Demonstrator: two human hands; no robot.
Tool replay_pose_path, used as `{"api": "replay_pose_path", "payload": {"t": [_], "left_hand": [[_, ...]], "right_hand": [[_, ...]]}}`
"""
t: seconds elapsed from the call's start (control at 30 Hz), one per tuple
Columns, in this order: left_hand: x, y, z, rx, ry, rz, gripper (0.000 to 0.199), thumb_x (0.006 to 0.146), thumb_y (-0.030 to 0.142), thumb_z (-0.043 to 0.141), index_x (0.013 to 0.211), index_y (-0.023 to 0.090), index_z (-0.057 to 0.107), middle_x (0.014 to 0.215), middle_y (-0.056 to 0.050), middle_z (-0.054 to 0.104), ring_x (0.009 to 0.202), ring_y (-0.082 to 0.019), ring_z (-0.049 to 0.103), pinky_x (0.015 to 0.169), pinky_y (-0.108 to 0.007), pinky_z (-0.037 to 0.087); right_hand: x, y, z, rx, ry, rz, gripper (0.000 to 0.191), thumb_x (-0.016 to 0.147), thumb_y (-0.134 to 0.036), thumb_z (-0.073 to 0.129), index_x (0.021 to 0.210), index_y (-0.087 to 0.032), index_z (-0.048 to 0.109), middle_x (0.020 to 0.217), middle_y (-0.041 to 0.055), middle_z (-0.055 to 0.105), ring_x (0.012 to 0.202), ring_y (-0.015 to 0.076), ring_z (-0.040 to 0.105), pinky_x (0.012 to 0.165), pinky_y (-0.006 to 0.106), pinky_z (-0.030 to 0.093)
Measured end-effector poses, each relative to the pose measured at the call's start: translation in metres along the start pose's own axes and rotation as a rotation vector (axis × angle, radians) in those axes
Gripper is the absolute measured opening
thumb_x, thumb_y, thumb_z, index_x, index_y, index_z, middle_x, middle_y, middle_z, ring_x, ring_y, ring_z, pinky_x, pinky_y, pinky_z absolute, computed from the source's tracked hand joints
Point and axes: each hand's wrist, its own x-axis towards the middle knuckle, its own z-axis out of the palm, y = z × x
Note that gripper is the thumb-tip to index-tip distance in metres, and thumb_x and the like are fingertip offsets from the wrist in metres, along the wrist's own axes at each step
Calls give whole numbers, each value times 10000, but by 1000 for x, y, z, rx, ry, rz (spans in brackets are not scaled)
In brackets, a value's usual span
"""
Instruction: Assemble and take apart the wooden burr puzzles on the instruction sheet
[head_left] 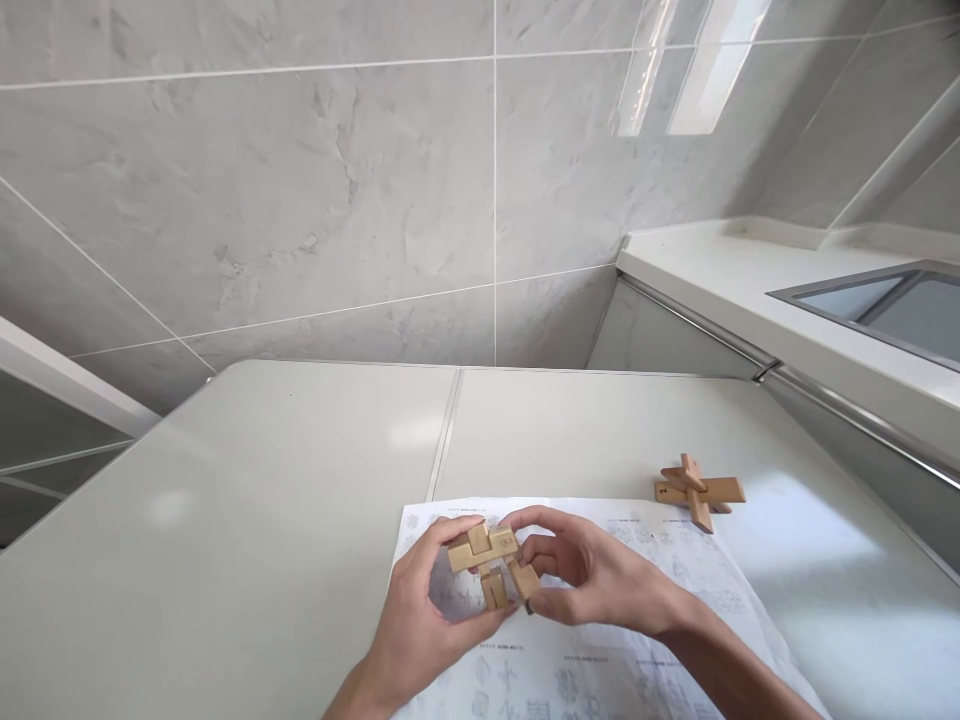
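1. Two bare hands reach in from the bottom edge, nearest the viewer, meeting around small notched wooden blocks.
2. Left hand point(412, 605): thumb and fingers form a broad curve around a pale wooden block cluster point(480, 550). Its fingers reach the upper left, its thumb passes below, and the blocks sit between them, toward the fingertips and clear of the palm.
3. Right hand point(592, 570): thumb and curled fingers pinch a separate-looking wooden piece point(524, 581) at the cluster's right side, close against it. Its index finger arches over the top; whether that fingertip touches is hard to tell.
4. Beneath both hands lies a creased white paper sheet point(675, 595) printed with faint diagrams.
5. Beyond the right hand, a cross-shaped wooden puzzle point(699, 492) rests at the sheet's upper right edge.
6. Everything stands on a glossy pale table point(262, 540), before a grey tiled surface point(300, 190).
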Motion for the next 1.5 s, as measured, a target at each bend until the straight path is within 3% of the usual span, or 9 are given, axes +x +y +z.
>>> {"api": "replay_pose_path", "payload": {"t": [0.2, 0.4, 0.6, 0.9, 1.2, 1.5], "left_hand": [[-1, -1, 1, 15, -39, 16, 580, 789, 267, 915, 1299, 316, 643, 1211, -28, 773, 1084, -262, 763, 932, -365, 630], [-3, -4, 3, 45, -125, 103, 573, 845, 276, 887, 1336, 338, 599, 1097, -19, 747, 945, -224, 746, 831, -333, 622], [-5, -6, 4, 58, -195, 122, 617, 861, 248, 878, 1377, 368, 562, 1079, -8, 718, 947, -211, 718, 832, -317, 603], [-5, -6, 6, 76, -242, 74, 642, 813, 221, 884, 1373, 379, 613, 1109, -7, 738, 952, -218, 743, 833, -306, 620], [-5, -5, 3, 44, -340, 16, 734, 723, 241, 951, 1381, 376, 655, 1119, -28, 753, 958, -249, 746, 870, -358, 635], [-7, -4, 8, 41, -420, 47, 822, 625, 266, 1020, 1371, 385, 698, 1044, -12, 748, 908, -250, 734, 844, -358, 633]], "right_hand": [[-1, -9, 3, -61, -31, -25, 440, 845, -216, 827, 1268, -232, 709, 1202, 70, 712, 1064, 235, 706, 928, 396, 574], [-3, -5, 0, -5, -3, 111, 518, 796, -128, 816, 1282, -228, 665, 1081, 51, 776, 1035, 235, 734, 781, 315, 560], [-4, -17, 1, -82, -38, 118, 419, 792, -153, 814, 1203, -233, 785, 1076, 33, 771, 1005, 237, 729, 846, 344, 577], [-5, -12, -6, -80, -30, 218, 540, 786, -437, 951, 1260, -231, 792, 940, 39, 793, 949, 251, 734, 902, 385, 559], [-8, -17, -9, -216, -43, 290, 477, 721, -555, 952, 1054, -233, 834, 825, 6, 748, 794, 225, 698, 753, 334, 555], [-8, -12, -9, -275, -97, 306, 404, 694, -550, 983, 793, -226, 764, 625, -67, 526, 598, 115, 447, 562, 253, 357]]}}
